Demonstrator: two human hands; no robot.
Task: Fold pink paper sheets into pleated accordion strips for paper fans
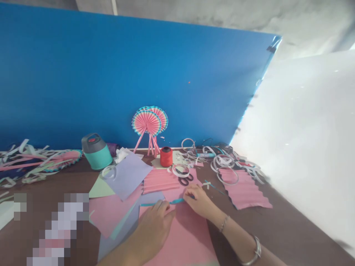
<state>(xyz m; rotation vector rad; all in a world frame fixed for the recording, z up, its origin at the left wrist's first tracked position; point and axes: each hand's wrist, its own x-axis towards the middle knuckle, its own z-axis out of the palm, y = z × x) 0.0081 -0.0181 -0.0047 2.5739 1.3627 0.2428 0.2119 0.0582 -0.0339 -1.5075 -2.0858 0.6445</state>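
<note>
Blue strip (177, 201) along the pink sheet's (191, 236) far edge, and the right hand (197, 199) pinches its end! Left hand (155, 226) rests across both, fingers bent, grip impossible to tell; scissors (185, 181) lie just beyond the right.

Work Area: Paper-Craft Workshop

Classify the site as a craft workshop, or a room used as one. Indicators: the brown bench (277, 225) carries coloured sheets (191, 236), curled white strips (181, 175), scissors (186, 180) and a red spool (166, 159). Pleated fans (146, 123) stand before a blue board (111, 74). Above the board, a bare grey surface (222, 16) is visible.
</note>
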